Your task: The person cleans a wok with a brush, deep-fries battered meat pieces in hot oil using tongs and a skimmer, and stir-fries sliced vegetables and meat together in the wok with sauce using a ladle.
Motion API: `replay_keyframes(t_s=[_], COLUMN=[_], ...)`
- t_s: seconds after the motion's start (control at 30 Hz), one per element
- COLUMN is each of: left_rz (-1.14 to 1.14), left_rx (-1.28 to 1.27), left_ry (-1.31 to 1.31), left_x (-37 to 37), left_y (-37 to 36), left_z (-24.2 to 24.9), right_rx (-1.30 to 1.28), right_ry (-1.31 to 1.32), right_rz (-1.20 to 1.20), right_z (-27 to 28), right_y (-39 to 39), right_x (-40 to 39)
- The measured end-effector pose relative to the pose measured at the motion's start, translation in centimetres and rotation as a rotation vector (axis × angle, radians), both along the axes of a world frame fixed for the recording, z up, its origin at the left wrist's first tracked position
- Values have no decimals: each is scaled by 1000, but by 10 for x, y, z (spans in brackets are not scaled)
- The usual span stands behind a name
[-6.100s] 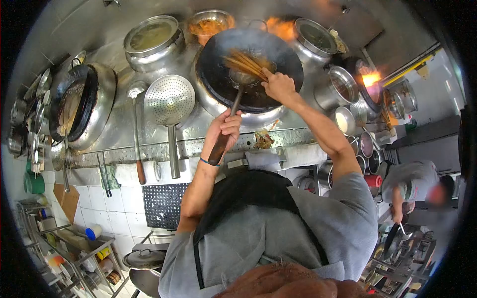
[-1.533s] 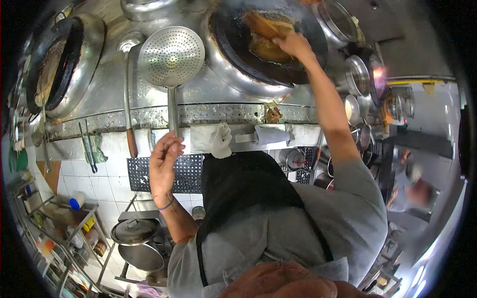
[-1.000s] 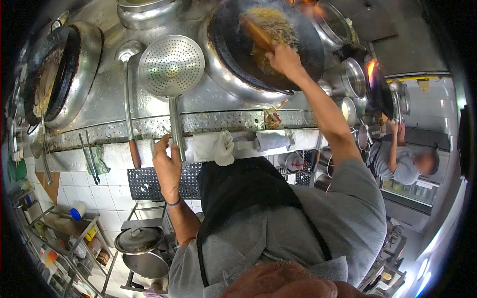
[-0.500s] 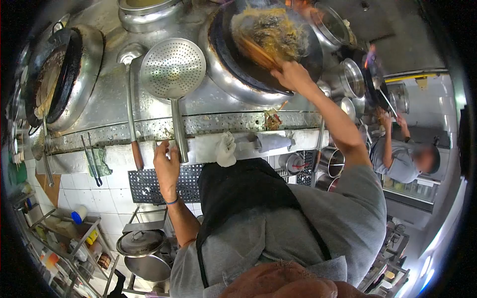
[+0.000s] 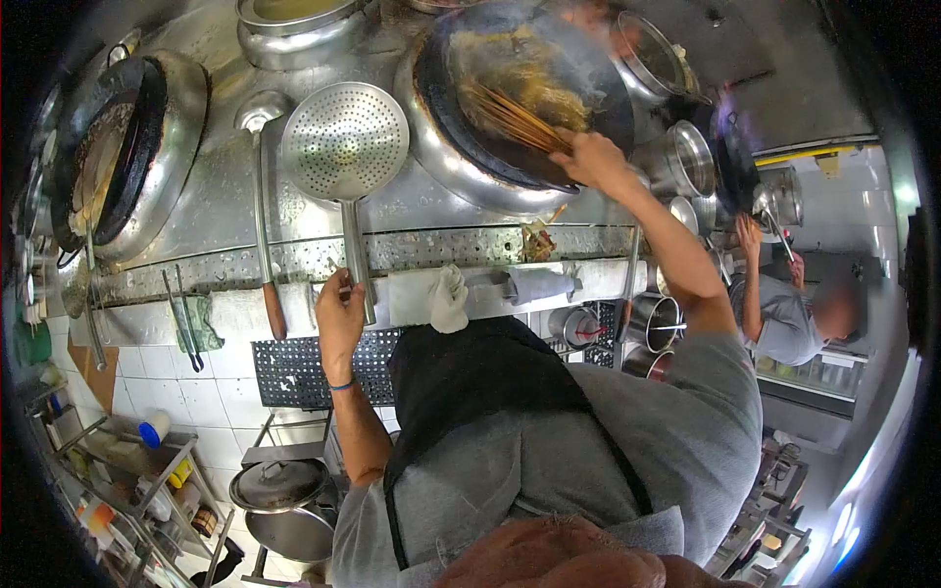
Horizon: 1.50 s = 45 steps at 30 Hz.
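Observation:
My right hand [image 5: 600, 164] is closed around a bamboo wok brush [image 5: 518, 120], a bundle of thin sticks. The brush's tips sit in murky brownish liquid inside a large black wok [image 5: 446, 108], and steam rises from it. At the counter's front edge, my left hand [image 5: 340, 314] rests with loosely bent fingers beside the handle of a big perforated skimmer [image 5: 346, 142]; nothing shows in its grasp. The skimmer lies on the steel top. Left of it is a ladle [image 5: 262, 196] with a wooden grip.
A second wok [image 5: 137, 157] stands at the left. Tongs [image 5: 183, 318] hang over the front edge with a green cloth. A crumpled white cloth [image 5: 450, 299] lies near my apron. To the right, a co-worker [image 5: 784, 314] handles a utensil by another wok [image 5: 730, 157] with flame.
My right hand and the brush have moved slightly right and down in the wok. More steam shows. My left hand has shifted a little right, closer to the skimmer handle.

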<state>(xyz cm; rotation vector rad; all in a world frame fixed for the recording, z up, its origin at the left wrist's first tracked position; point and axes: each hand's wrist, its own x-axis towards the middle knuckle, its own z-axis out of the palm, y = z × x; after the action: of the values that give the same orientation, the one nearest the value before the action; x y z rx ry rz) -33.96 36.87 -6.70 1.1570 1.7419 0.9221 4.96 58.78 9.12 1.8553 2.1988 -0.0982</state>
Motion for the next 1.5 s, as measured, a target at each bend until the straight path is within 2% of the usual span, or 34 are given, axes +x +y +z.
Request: replay_keyframes(t_s=[0.03, 0.1, 0.2, 0.27, 0.3, 0.37, 0.43, 0.5, 0.57, 0.63, 0.73, 0.77, 0.8, 0.83, 0.87, 0.9, 0.97, 1.03, 1.1, 1.13, 1.23, 1.33, 1.4, 1.47, 1.5], left_rz=[13, 8, -20, -2, 4, 0, -5, -3, -9, 13, 22, 25, 30, 36, 37, 55, 90, 130, 137, 113, 157, 97, 25, -100, -185], left_rx=[-9, -22, 5, 53, 73, 107, 96, 59, -4, -8, 36, 21, 6, -8, 5, 3, 0, 10, 12, -14, 240, 421, 511, 636, 715], left_ry=[-21, -10, 94, 179, 204, 254, 179, 150, 164, 192, 291, 292, 294, 299, 348, 362, 382, 425, 514, 649, 891, 653, 531, 450, 415], left_x=[1, 4, 13, 19, 21, 23, 16, 9, 7, 11, 23, 28, 34, 39, 42, 45, 52, 57, 62, 66, 85, 119, 152, 190, 209], left_y=[-1, -1, 14, 23, 25, 23, 13, 0, -13, -23, -33, -35, -36, -37, -40, -43, -49, -56, -61, -61, -45, -13, 7, 27, 39], left_z=[-1, 0, 1, -3, -2, 1, 1, 10, 27, 31, 25, 25, 26, 26, 21, 19, 20, 21, 23, 27, 50, 91, 118, 130, 133], right_rx=[-42, 39, 184, 389, 247, 149, 16, -8, 30, 110, 319, 385, 437, 388, 292, 281, 220, 260, 310, 340, 209, -29, -161, -259, -209], right_ry=[-60, -285, -165, -137, -14, 10, 117, 21, -126, -281, -144, -118, -52, 106, 184, 262, 393, 376, 412, 430, 441, 361, 281, 64, -94], right_rz=[-22, -181, -260, -178, -209, -74, -40, 34, 17, -135, -239, -136, -158, -183, -128, -71, 58, 42, -112, -194, -96, 133, 212, 147, 137], right_z=[7, -8, -40, -78, -74, -51, -12, 2, -9, -12, -52, -69, -82, -84, -68, -79, -66, -57, -64, -69, -60, -18, 3, 32, 27], right_y=[-4, 28, 89, 100, 98, 61, 13, -16, -17, 5, 70, 83, 93, 100, 87, 87, 69, 81, 102, 110, 84, 23, -15, -34, -25], right_x=[14, 47, 55, 40, 20, -11, -19, 13, 68, 93, 102, 94, 73, 49, 20, 4, -12, -2, 5, 4, -13, 4, 43, 88, 118])
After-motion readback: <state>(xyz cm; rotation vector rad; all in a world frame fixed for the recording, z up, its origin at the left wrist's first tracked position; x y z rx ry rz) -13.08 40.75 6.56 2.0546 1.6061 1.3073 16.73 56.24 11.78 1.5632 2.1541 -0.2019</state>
